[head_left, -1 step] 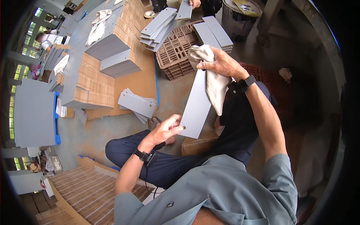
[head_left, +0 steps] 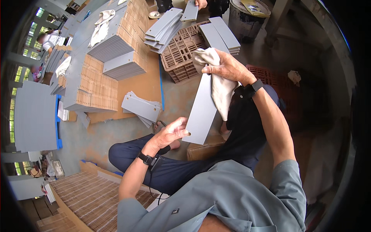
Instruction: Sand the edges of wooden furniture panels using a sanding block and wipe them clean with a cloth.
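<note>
I hold a long grey panel [head_left: 203, 108] upright and slightly tilted in front of my lap, above my dark-trousered legs and clear of the floor. My left hand [head_left: 168, 135] grips its lower end, the thumb and fingers [head_left: 178, 124] pinched on the panel's edge just beside a small round hole near the bottom corner. My right hand [head_left: 228, 69] is clenched on a whitish cloth [head_left: 218, 83] and presses it against the panel's upper end; the cloth hangs down along the panel's right side, draping over my wrist, where a dark watch sits. Just left of the panel, on the floor by my foot, lies a small fanned pile of grey panels [head_left: 141, 108], resting at the near edge of a brown cardboard sheet [head_left: 141, 83] with a blue strip along its right side. Farther along that sheet stand taller stacks of grey panels [head_left: 118, 58] interleaved with corrugated cardboard, one with a white rag [head_left: 100, 23] thrown over it. Beyond my right hand, a brown plastic crate [head_left: 183, 58] carries more grey panels laid across its top on both sides. Behind the crate, at the far edge of the view, another person's hand [head_left: 200, 4] holds a panel, and a dark round bin [head_left: 247, 17] stands to the right of it. A reddish crate [head_left: 270, 75] lies on the floor behind my right forearm.
</note>
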A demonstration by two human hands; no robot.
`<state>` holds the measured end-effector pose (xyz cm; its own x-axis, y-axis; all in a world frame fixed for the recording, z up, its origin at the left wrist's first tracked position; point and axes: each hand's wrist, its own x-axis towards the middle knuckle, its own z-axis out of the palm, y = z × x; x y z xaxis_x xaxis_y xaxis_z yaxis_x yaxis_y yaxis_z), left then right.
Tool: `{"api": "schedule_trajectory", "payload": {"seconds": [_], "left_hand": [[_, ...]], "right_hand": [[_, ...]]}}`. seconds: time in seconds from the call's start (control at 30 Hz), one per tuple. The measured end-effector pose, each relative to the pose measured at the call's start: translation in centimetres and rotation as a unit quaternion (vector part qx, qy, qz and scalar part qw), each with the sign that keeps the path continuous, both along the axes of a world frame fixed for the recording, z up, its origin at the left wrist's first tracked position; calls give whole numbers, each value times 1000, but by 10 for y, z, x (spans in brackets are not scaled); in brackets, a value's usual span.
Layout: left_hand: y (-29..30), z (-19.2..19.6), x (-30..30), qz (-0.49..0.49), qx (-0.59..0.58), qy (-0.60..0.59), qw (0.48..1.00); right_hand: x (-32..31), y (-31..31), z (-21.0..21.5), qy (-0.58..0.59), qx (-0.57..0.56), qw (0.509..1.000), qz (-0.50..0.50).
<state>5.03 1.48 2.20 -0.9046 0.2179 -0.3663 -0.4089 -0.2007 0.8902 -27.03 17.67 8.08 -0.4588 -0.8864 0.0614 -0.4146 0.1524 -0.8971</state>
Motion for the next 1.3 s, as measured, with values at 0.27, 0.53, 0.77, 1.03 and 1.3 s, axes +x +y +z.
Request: {"api": "schedule_trajectory", "payload": {"seconds": [0.27,0.53,0.77,1.03,1.3], "left_hand": [[45,-12,-47,80,265,-73,958],[32,-9,-56,104,301,-18,948],[22,-1,-60,132,298,12,945],[20,-1,-62,128,336,13,933],[9,-8,-75,202,347,-7,916]], "right_hand": [[39,-17,-7,-49,-83,995,34],[-27,2,-1,-41,-217,940,-262],[-16,10,21,50,-263,919,-290],[4,4,24,148,-277,915,-253],[47,-34,13,363,-188,910,-65]]}}
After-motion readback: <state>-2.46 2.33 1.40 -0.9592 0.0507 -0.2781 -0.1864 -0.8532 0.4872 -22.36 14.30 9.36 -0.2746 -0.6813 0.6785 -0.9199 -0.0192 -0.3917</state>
